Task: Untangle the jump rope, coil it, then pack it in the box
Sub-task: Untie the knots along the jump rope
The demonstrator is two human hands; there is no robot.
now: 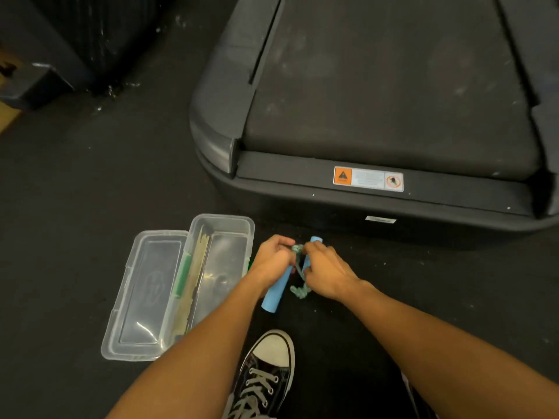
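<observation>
Both hands, left hand and right hand, pinch knotted jump rope; soft, light cord, grasp stiff blue handles; open box at nine o'clock.

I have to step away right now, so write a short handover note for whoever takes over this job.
Left hand and right hand both pinch the knotted green rope between the two blue handles.
The clear box lies open on the floor, left of the hands, lid flipped out.
Done: box opened.
Left: finish untangling, coil, pack.
</observation>
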